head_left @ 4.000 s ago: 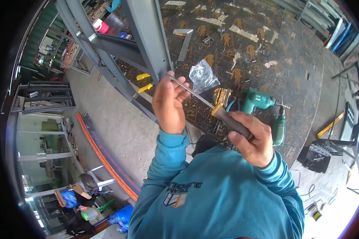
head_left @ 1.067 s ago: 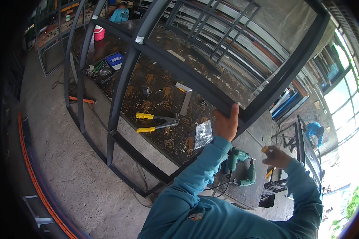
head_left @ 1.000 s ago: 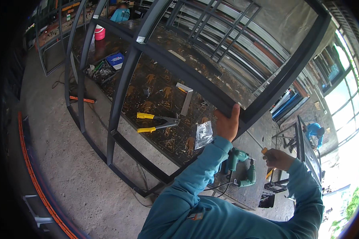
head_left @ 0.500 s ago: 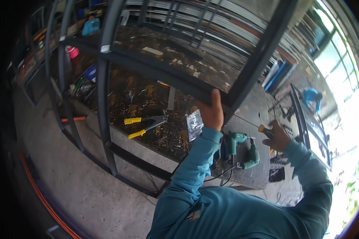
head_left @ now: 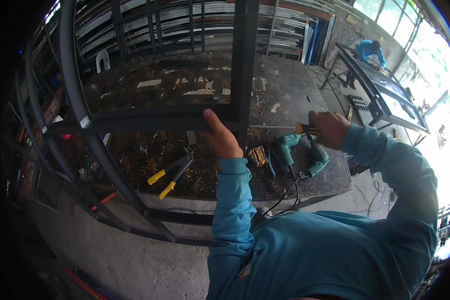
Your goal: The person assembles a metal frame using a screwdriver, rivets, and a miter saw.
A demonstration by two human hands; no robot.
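Observation:
My left hand (head_left: 222,137) is at the corner where a crossbar meets an upright of a dark metal frame (head_left: 160,120). Its thumb points up in front of the bar, and the other fingers are mostly hidden, apparently curled around it. To the right, my right hand (head_left: 331,129) is closed around a screwdriver (head_left: 303,129) with a yellowish and black handle, held above the bench. Just below it lie two green power drills (head_left: 285,146), cords trailing. Yellow-handled pliers (head_left: 171,172) rest left of my left wrist. Between wrist and drills sits an orange-and-black object (head_left: 257,156).
The dark, worn workbench (head_left: 290,90) carries scraps and shavings. Long metal bars (head_left: 175,35) are stacked behind it. At the right, a person in blue (head_left: 371,50) leans over another metal frame (head_left: 385,95). Cables (head_left: 377,195) lie on the floor.
My view has turned, so the bench and frame appear shifted. The right hand with the screwdriver is now closer to the drills. A shiny packet beside my left hand is no longer visible.

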